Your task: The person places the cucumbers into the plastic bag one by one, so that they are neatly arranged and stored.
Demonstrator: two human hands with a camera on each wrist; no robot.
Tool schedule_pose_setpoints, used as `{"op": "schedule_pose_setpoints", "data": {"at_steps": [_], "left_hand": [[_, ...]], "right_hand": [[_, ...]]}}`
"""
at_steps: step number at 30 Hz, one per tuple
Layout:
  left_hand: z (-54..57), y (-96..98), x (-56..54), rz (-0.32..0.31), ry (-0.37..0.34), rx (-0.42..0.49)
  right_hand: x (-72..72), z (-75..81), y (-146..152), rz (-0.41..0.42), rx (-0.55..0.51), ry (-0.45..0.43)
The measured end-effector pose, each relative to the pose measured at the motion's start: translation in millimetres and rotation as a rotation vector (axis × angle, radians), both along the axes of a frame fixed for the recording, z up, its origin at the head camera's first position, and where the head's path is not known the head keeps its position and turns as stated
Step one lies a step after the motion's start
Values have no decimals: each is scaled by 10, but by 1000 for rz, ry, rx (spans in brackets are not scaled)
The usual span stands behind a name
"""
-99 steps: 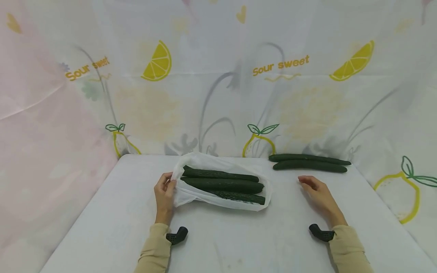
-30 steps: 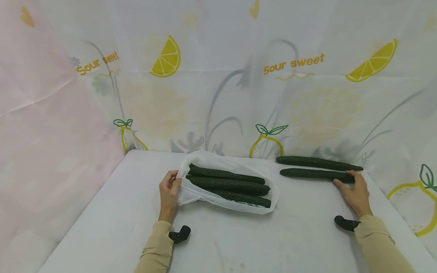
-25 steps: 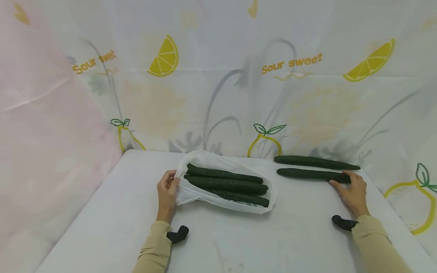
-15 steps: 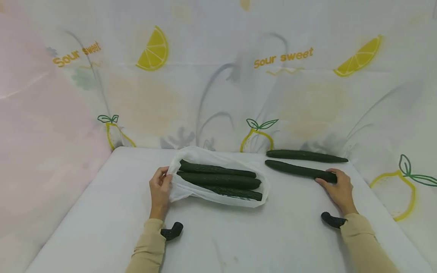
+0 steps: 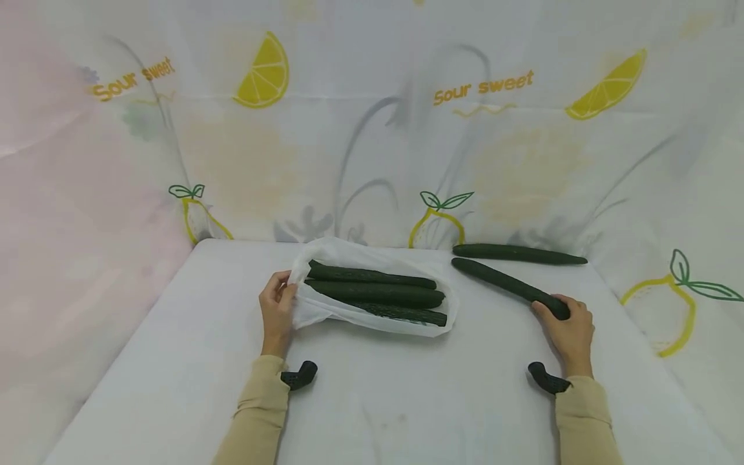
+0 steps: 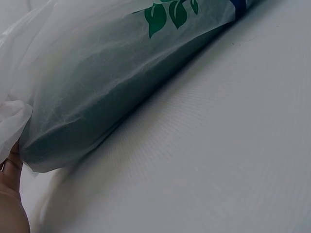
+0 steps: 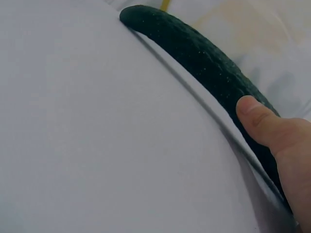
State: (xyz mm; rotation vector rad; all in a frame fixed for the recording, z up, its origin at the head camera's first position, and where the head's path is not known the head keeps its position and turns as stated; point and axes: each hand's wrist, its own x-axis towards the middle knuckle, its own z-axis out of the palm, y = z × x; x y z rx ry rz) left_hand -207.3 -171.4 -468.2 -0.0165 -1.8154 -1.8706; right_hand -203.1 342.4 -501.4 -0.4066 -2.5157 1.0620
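Observation:
My left hand (image 5: 276,313) pinches the left end of a white plastic bag (image 5: 314,310), which lies with its opening upward. Three dark green cucumbers (image 5: 378,294) rest side by side inside it. In the left wrist view, the translucent bag (image 6: 102,92) shows green leaf prints, and only part of my left hand (image 6: 10,194) is seen at its end. On the right, my right hand (image 5: 572,332) grips the near end of another cucumber (image 5: 500,279), which slants toward the back left. My thumb lies along this cucumber (image 7: 189,51) in the right wrist view; the other fingers are hidden there.
One more cucumber (image 5: 517,253) lies along the back right edge of the white table (image 5: 418,400). A curtain (image 5: 372,129) printed with lemons hangs behind the table. Black wrist devices (image 5: 299,376) stick out at both sleeves.
My right hand has reached the front cucumber of the right pair, taken hold of its right end and swung that end toward me. My left hand stays at the bag; the view shifts slightly.

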Motion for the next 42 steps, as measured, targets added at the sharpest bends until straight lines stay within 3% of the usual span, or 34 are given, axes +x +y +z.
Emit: {"op": "schedule_pose_setpoints", "data": {"at_steps": [3,7,11,16,23,37,42], "left_hand": [[-22,58,-49,-31,-8,12],[-140,75,-171,-55,-10,34],[-226,43,-242,-34,-8,22],[-227,1,-204,28,-9,5],[-200,-4,-200,10,9,23],[-230,-50,-168,62,-8,-28],[-169,-58,-113,35,-11,-6]], "right_hand": [[73,16,44,-43,-19,-32],[119,47,97,-82,-41,-67],[78,83,95,-79,-50,-58],[-3,94,39,-74,-84,-57],[-3,131,-2,-117,-148,-68],[-39,179,-54,-180,-222,-56],[-48,185,-64,-196,-262,-38]]}}
